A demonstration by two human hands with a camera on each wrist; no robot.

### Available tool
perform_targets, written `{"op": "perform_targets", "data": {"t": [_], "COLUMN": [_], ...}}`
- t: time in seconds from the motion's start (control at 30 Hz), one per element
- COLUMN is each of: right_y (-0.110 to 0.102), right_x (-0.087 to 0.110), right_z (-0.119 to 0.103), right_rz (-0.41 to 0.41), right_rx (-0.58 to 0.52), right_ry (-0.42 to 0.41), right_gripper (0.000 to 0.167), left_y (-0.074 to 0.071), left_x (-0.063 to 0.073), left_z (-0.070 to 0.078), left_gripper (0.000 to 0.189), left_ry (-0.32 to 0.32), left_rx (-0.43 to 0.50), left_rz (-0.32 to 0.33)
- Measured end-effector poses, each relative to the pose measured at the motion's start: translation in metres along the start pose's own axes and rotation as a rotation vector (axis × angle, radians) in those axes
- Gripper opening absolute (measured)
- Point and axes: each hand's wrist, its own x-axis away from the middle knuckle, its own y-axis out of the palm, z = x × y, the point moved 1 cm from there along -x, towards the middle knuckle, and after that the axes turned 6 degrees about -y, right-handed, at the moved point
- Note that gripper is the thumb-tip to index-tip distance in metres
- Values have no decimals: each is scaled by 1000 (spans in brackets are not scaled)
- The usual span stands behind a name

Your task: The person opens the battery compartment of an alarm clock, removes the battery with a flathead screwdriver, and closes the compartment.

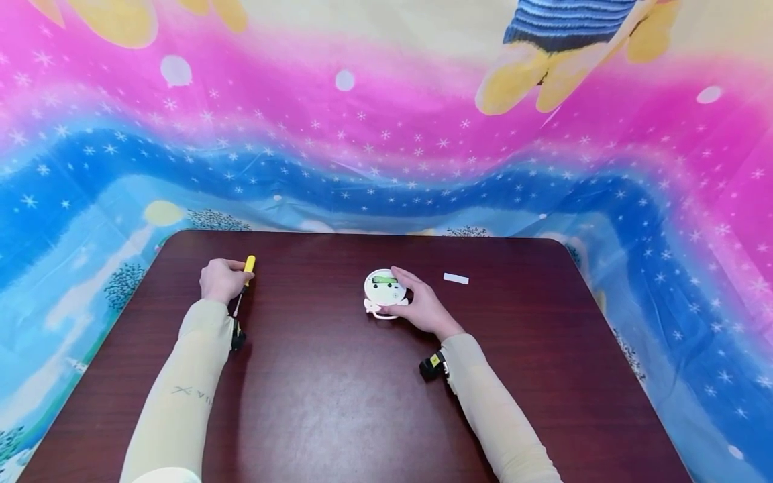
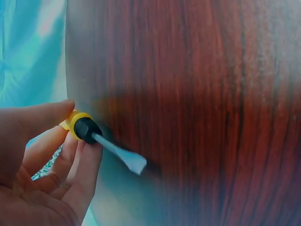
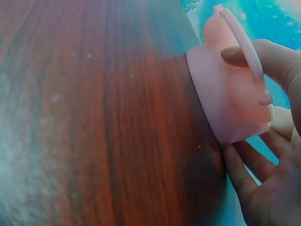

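My left hand (image 1: 221, 280) pinches a flat-head screwdriver (image 1: 249, 263) by its yellow handle. In the left wrist view the screwdriver's black collar and metal shaft (image 2: 120, 153) point away from the fingers, above the table. My right hand (image 1: 427, 307) grips a small round alarm clock (image 1: 380, 294) by its side, thumb at the looped handle and fingers around the rim. The clock lies with its back up; a green battery (image 1: 384, 280) shows in its open compartment. Pale pink casing (image 3: 211, 89) fills the right wrist view's upper right. The clock's face is hidden.
A small white strip (image 1: 455, 278), like a battery cover, lies to the right of the clock. Both arms reach over a dark reddish-brown wooden table (image 1: 314, 402). Behind the table's far edge hangs a colourful printed cloth (image 1: 386, 147).
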Motion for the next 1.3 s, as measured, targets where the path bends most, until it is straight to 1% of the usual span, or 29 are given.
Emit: {"op": "perform_targets", "data": {"t": [0.13, 0.33, 0.4, 0.6, 0.73, 0.87, 1.07, 1.3], "right_y": [1, 2, 2, 3, 3, 3, 2, 1], "right_x": [0, 0, 0, 0, 0, 0, 0, 0], "right_z": [1, 2, 2, 3, 4, 4, 2, 1], "right_rz": [0, -2, -3, -10, -12, -10, -6, -1], "right_rx": [5, 3, -1, -3, 2, -1, -3, -8], "right_ry": [-3, 0, 0, -7, -7, -12, -13, 1], "right_gripper": [90, 91, 91, 92, 92, 92, 91, 92], "left_y": [3, 5, 5, 3, 1, -1, -8, -12], "left_x": [0, 1, 1, 1, 1, 1, 3, 7], "left_z": [-1, -2, -1, 0, 0, 3, 14, 28], "left_gripper": [38, 41, 42, 51, 56, 58, 57, 57], "left_ry": [0, -69, -81, -88, -79, -61, -25, 33], "left_rx": [-17, -15, -22, -36, -23, 6, 48, 105], "left_rz": [11, 14, 17, 15, 24, 58, 108, 131]}}
